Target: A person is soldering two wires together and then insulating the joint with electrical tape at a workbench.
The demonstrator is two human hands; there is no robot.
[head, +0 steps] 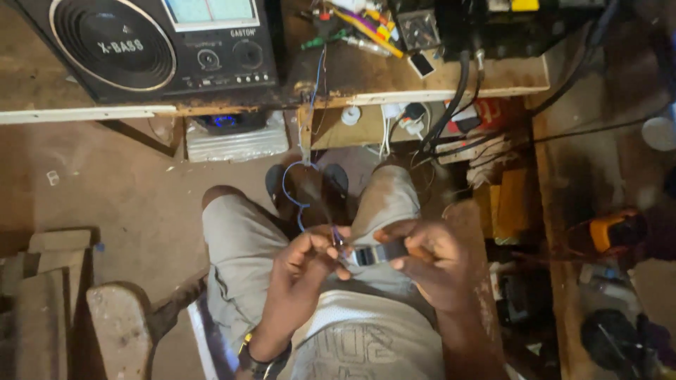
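The person's lap fills the bottom of the view, grey shorts and a pale printed shirt, with both hands meeting just above it. The left hand (304,259) is pinched shut on the end of a thin blue wire (287,188), right against the tip of the tool. The right hand (431,262) is closed around a small dark tool (373,253) with a pale band, held level between the two hands. From the tool the wire loops up between the knees toward the bench edge (422,93). Above the tool, past the sandalled feet, that wooden bench crosses the view. Up and left of the tool a big black radio (151,46) sits on it; straight up lie coloured bits and black cables. Far right of the tool, an orange-and-black device (609,232) rests on a side board.
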